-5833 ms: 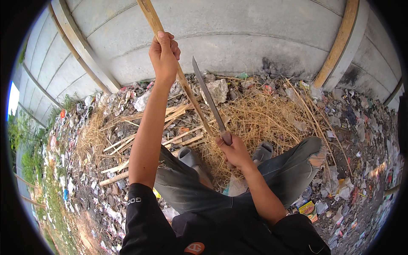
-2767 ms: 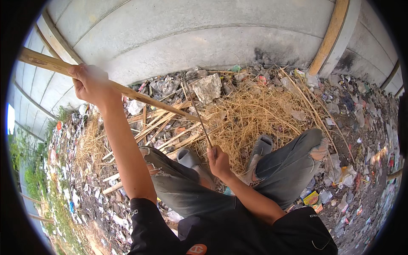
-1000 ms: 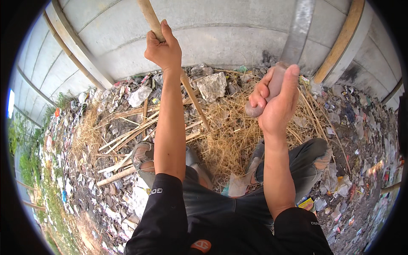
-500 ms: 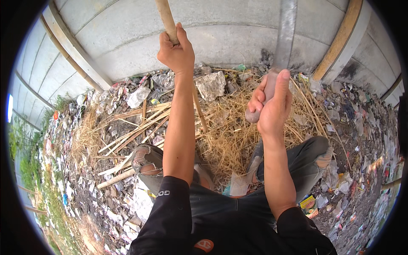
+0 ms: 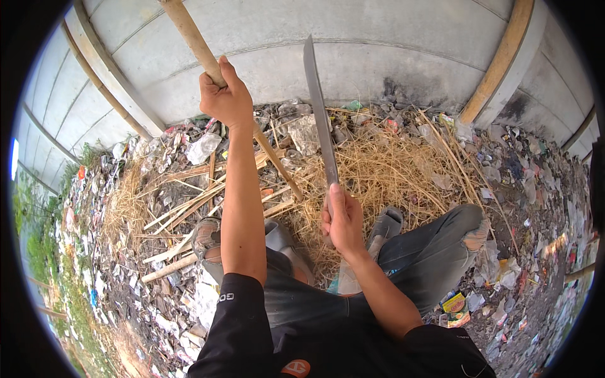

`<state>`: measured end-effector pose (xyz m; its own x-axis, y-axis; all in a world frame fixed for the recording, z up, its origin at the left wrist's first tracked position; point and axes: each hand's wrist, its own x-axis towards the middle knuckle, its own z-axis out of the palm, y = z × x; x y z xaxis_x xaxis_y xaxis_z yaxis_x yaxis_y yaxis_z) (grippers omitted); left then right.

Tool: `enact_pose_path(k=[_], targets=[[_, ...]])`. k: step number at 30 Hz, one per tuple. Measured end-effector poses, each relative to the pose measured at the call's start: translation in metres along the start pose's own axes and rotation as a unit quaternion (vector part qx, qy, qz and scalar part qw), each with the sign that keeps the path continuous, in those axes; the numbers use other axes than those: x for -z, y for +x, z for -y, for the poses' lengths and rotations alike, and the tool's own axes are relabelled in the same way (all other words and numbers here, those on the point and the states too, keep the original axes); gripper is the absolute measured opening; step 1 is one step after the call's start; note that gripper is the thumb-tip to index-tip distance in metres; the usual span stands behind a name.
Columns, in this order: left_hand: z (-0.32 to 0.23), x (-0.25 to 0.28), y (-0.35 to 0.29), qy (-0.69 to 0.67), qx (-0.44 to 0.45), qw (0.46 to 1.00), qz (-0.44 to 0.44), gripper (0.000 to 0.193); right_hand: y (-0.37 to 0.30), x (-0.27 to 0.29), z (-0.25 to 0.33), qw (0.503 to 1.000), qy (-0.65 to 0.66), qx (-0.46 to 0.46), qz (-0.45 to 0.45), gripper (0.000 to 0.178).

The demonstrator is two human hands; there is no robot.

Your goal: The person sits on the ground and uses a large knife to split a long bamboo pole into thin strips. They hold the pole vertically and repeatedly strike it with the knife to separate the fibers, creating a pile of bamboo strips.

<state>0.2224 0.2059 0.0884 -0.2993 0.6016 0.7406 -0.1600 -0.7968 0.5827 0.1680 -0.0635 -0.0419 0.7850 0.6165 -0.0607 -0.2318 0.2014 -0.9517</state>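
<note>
My left hand (image 5: 227, 96) is wrapped round a bamboo pole (image 5: 194, 41), which slants from the upper left down behind my forearm. Its lower end (image 5: 285, 174) rests on or just over the dry straw (image 5: 372, 179); contact cannot be made out. In my right hand (image 5: 344, 222) is a machete (image 5: 322, 120), gripped by its handle, with the long blade pointing up and away from me. The blade stands to the right of the pole, apart from it. My fingers hide most of the machete's handle.
Split bamboo strips (image 5: 195, 205) lie in a pile left of the straw. A grey concrete wall (image 5: 277, 44) rises ahead, with a bamboo post (image 5: 498, 60) against it at right. Litter (image 5: 145, 296) covers the ground around my legs. A pale rock (image 5: 305, 134) sits near the wall.
My right hand has come down and leftward, bringing the machete closer to the pole. My left hand has shifted left and slightly down, and the pole leans more.
</note>
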Motion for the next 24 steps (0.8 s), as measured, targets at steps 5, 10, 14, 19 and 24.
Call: enact_pose_path(k=[5, 10, 14, 19, 24], targets=[[-0.004, -0.001, -0.004, 0.015, 0.013, 1.000, 0.002, 0.043, -0.003, -0.017, -0.036, 0.968, 0.067, 0.235, -0.054, 0.047], [-0.001, 0.007, -0.002, -0.012, -0.009, 1.000, 0.000, 0.045, -0.039, 0.053, -0.175, 0.953, -0.203, -0.223, -0.021, 0.056], [-0.008, 0.018, -0.012, -0.073, 0.037, 0.996, 0.047, 0.045, -0.013, 0.038, -0.110, 0.986, -0.133, -0.105, -0.003, 0.052], [0.004, 0.023, 0.002, -0.098, 0.062, 0.990, 0.075, 0.042, 0.018, -0.008, 0.018, 0.997, 0.019, 0.076, 0.005, 0.047], [0.000, 0.024, -0.001, -0.102, 0.093, 0.986, 0.092, 0.040, -0.006, -0.007, -0.051, 0.983, 0.017, 0.178, -0.032, 0.039]])
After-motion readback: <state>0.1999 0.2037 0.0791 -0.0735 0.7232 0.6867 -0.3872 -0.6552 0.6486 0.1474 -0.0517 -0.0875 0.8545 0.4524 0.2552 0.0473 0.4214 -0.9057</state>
